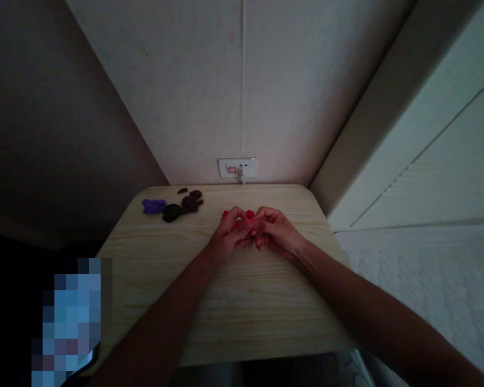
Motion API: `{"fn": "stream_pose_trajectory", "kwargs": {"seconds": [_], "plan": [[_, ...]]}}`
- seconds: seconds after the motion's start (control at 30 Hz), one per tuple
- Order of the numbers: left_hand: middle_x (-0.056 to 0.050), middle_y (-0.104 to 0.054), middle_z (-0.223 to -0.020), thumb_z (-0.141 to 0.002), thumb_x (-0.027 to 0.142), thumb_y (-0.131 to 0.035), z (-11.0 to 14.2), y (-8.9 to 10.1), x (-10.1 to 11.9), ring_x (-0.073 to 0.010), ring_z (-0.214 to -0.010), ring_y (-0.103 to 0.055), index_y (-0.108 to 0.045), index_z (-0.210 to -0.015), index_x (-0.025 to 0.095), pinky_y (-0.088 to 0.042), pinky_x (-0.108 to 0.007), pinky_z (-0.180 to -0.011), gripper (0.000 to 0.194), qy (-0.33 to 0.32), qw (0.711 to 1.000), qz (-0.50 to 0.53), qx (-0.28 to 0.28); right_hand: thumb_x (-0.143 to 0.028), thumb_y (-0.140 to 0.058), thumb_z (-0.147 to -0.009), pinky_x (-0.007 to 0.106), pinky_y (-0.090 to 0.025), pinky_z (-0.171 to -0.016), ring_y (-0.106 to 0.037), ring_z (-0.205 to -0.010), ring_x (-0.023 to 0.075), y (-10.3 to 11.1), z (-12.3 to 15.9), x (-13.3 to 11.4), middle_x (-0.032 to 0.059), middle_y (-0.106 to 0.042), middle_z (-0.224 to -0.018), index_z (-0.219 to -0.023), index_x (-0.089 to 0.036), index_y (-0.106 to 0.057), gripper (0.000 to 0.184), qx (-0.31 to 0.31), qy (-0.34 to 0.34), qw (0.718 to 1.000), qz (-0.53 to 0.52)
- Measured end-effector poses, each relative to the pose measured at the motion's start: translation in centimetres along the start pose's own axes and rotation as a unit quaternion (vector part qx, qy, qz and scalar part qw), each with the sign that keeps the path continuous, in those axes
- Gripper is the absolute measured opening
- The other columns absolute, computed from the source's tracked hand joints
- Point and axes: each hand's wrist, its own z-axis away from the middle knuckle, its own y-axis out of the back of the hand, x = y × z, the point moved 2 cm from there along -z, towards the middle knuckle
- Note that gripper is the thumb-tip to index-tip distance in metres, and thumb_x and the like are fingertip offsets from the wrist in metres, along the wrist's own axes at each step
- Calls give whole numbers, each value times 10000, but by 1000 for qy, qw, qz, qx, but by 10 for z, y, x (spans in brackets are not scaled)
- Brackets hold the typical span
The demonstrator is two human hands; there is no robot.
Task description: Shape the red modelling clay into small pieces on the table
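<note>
Both hands meet over the middle of the table, pinching red modelling clay (250,214) between their fingertips. My left hand (232,231) is closed, its thumb and forefinger pressed together at the clay. My right hand (276,230) is closed too, and its fingertips touch the clay from the other side. Red bits show above and between the fingers; most of the piece is hidden, so its shape cannot be made out. To the left lie lumps of clay: a purple one (154,206), a black one (172,213) and several dark brown pieces (191,203).
The light wood table (210,312) has rounded far corners and stands against the wall. Above its far edge is a wall socket (237,168) with a plug in it. A blurred-out bright screen (78,317) is at the lower left. A quilted white surface (419,279) lies to the right.
</note>
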Motion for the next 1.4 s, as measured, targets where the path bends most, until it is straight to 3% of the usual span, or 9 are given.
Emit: {"fn": "stream_pose_trajectory", "kwargs": {"seconds": [0.23, 0.4, 0.53, 0.77, 1.0, 1.13, 1.3, 1.4], "plan": [[14, -637, -686, -875, 405, -721, 0, 3, 2, -94, -526, -582, -444, -851, 202, -354, -182, -456, 344, 5, 1000, -28, -4, -249, -869, -629, 173, -490, -367, -627, -417, 108, 1, -1, 3, -18, -714, -585, -741, -165, -670, 244, 39, 19, 997, 57], [56, -532, -599, -831, 430, -732, -1, 5, -2, -72, -481, -459, -478, -834, 197, -353, -187, -457, 344, 33, 998, -14, 48, -205, -805, -649, 164, -469, -383, -602, -416, 95, 2, -3, 4, -9, -708, -565, -720, -157, -681, 151, 66, 55, 992, 87], [24, -598, -715, -808, 372, -751, -2, 6, -1, -101, -580, -530, -554, -887, 185, -450, -226, -507, 283, -10, 994, -40, 97, -216, -775, -696, 174, -472, -393, -601, -431, 95, 3, -5, 1, -14, -706, -593, -750, -162, -688, 116, 74, 72, 992, 70], [-22, -690, -856, -811, 313, -787, -3, 11, 5, -141, -712, -640, -650, -895, 171, -550, -281, -628, 214, -68, 989, -79, 103, -289, -818, -734, 189, -479, -382, -609, -428, 102, 4, -5, 0, -9, -710, -620, -713, -163, -661, 202, 51, 72, 996, 32], [-40, -723, -778, -780, 294, -815, 0, 15, 6, -177, -692, -682, -716, -848, 150, -574, -332, -666, 187, -60, 989, -87, 102, -296, -892, -673, 188, -508, -414, -605, -473, 92, 3, -4, 2, -15, -705, -625, -716, -162, -656, 275, 23, 48, 998, 39], [-31, -707, -754, -780, 303, -813, -1, 11, 8, -147, -644, -656, -710, -855, 144, -560, -298, -635, 204, -49, 990, -65, 118, -379, -875, -709, 181, -477, -404, -585, -451, 84, -1, -3, 2, -31, -671, -602, -731, -168, -646, 313, 37, 52, 997, 46], [-5, -700, -772, -770, 318, -819, -3, 8, 10, -125, -595, -627, -648, -920, 176, -549, -275, -578, 269, -44, 989, -6, 143, -362, -866, -729, 200, -466, -418, -585, -469, 85, 1, -3, -5, -29, -690, -698, -926, -193, -708, 304, 75, 127, 982, 120], [-4, -691, -765, -767, 329, -820, -3, 8, 11, -120, -598, -620, -640, -893, 171, -546, -266, -576, 271, -41, 989, 0, 141, -374, -852, -744, 216, -478, -449, -589, -495, 90, 0, -1, -10, -1, -700, -717, -860, -185, -735, 251, 64, 159, 967, 189]]}}
